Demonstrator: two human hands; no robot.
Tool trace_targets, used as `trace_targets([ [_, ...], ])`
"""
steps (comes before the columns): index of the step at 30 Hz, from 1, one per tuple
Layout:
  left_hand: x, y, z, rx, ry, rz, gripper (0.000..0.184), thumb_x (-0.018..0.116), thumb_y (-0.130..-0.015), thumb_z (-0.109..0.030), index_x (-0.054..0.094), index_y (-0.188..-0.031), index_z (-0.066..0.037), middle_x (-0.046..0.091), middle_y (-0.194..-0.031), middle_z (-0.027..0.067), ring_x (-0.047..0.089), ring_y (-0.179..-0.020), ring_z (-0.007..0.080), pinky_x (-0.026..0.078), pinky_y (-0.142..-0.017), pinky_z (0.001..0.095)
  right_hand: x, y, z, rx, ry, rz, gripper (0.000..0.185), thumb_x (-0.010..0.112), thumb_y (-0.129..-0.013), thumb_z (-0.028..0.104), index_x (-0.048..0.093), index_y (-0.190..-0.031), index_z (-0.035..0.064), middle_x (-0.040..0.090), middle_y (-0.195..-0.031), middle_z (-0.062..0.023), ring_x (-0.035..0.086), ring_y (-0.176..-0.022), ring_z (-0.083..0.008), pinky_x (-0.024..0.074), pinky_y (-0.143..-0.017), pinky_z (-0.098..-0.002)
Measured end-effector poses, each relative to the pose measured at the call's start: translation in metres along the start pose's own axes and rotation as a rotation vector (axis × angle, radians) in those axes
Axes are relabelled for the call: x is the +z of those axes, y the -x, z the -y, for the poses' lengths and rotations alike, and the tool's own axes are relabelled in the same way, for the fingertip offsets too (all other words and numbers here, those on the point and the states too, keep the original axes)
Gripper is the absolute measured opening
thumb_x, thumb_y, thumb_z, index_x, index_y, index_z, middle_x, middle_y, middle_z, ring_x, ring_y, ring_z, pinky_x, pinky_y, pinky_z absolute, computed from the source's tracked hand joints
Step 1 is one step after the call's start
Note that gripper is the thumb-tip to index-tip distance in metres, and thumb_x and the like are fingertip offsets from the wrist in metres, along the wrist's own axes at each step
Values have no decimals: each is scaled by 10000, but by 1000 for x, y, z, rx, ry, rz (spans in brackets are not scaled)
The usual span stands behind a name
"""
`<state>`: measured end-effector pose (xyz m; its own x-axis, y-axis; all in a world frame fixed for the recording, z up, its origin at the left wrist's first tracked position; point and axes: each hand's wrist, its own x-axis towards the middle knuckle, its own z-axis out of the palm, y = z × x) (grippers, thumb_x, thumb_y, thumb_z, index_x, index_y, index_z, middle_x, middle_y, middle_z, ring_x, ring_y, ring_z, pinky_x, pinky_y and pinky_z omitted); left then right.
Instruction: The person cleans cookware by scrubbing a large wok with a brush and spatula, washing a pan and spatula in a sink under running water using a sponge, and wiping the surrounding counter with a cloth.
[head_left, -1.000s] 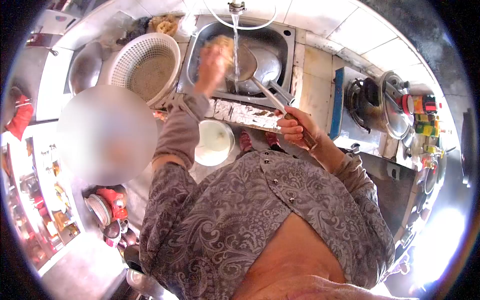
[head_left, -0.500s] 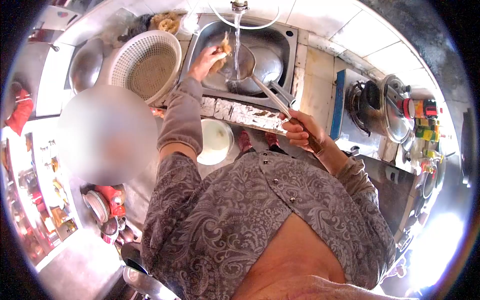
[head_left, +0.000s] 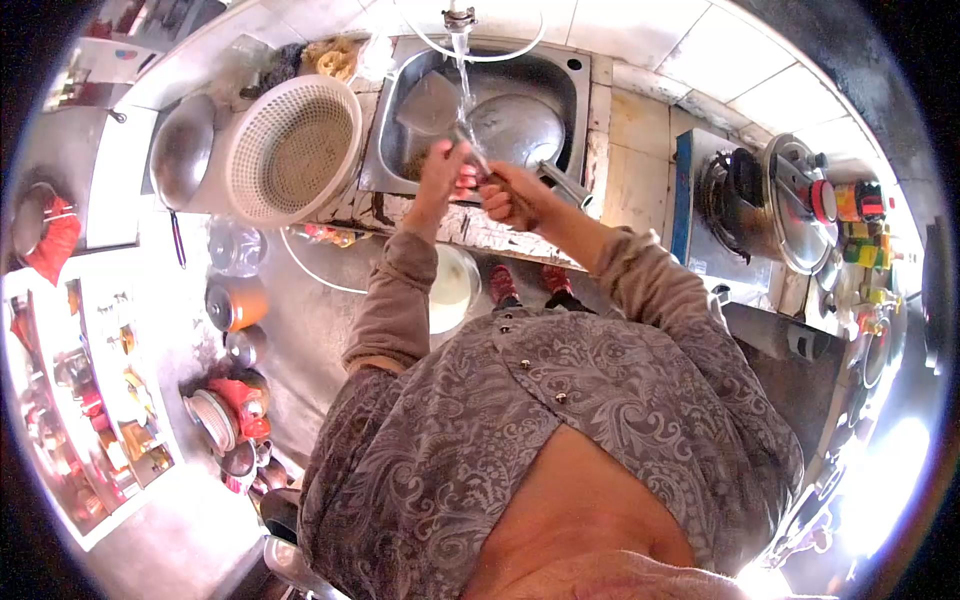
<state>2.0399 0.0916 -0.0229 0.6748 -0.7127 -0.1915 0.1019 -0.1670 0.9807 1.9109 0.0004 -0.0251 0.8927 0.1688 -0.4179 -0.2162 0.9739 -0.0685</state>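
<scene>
My right hand (head_left: 512,197) is closed around the brown handle of a metal spatula, over the front rim of the sink (head_left: 375,178). The spatula's broad blade (head_left: 430,103) lies toward the back left of the basin. Beside the shaft is my left hand (head_left: 443,180), its fingers bent and blurred; whether they grip the spatula I cannot tell. Water from the tap (head_left: 459,18) runs down onto the shaft near both hands. A brown patch (head_left: 413,163), perhaps the scrubber, shows in the basin's front left corner. A rounded metal pan or lid (head_left: 515,133) fills the right side.
Left of the sink stand a white plastic strainer basket (head_left: 238,165) and a wok (head_left: 183,150). A stove with a lidded pot (head_left: 790,215) is at the right. Below the sink, a white bucket (head_left: 455,285) stands on the floor.
Both hands have come together at the sink's front. The spatula has swung left, its handle nearer the tap stream. The brown scrubber no longer shows in my left hand.
</scene>
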Motion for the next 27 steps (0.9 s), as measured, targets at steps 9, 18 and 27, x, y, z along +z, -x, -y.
trace_targets([
  [9,-18,-13,44,-459,537,141,46,479,-785,0,493,-805,39,494,-629,86,484,-478,145,412,-405,284,-53,51,29,-743,2385,-844,339,624,-772,148,519,-1091,106,523,-1031,-99,455,-1057,-276,443,-811,-432],
  [18,-22,55,-37,-387,176,302,122,534,-796,-57,484,-884,11,468,-566,29,408,-376,114,364,-363,241,-70,76,81,-608,2547,-894,135,419,-877,125,416,-991,53,570,-879,-179,621,-759,-369,507,-612,-477],
  [27,-35,87,-114,-458,351,334,496,458,-853,-28,329,-1333,-29,529,-755,57,438,-495,73,343,-394,194,-73,98,98,-840,2512,-895,191,440,-847,115,418,-1033,75,561,-886,-180,613,-704,-365,506,-553,-461],
])
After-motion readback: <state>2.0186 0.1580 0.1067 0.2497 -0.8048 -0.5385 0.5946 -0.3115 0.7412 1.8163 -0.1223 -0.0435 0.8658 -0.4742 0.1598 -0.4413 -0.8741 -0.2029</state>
